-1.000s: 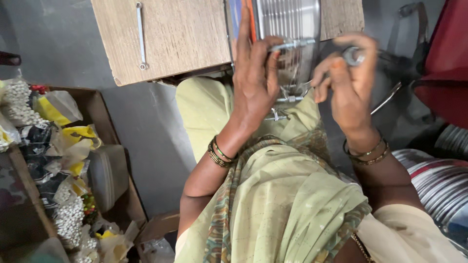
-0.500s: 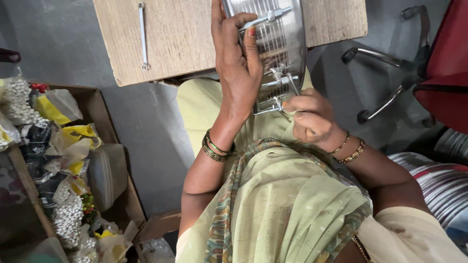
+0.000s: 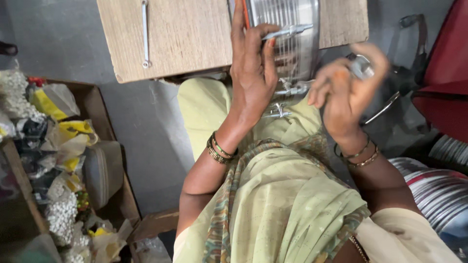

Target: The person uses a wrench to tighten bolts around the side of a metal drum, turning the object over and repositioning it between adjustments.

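Observation:
A ribbed, shiny metal reflector panel (image 3: 290, 34) with small metal clips along its near edge rests on a wooden board (image 3: 185, 34). My left hand (image 3: 251, 78) lies flat on the panel and presses it down. Off to the right, my right hand (image 3: 346, 90) is raised beside the panel, blurred, with its fingers closed on a small shiny metal part (image 3: 361, 65). Bangles circle both wrists. A yellow-green sari (image 3: 273, 209) covers my lap below the board.
A slim metal spanner (image 3: 145, 34) lies on the board's left part. A cardboard box (image 3: 105, 146) at left holds plastic bags and small white parts. A red chair (image 3: 443, 73) with metal legs stands at right, above a pile of ribbed panels (image 3: 438, 190).
My right hand left the panel's near edge and swung up to the right with the small metal part. The left hand stayed pressed on the panel.

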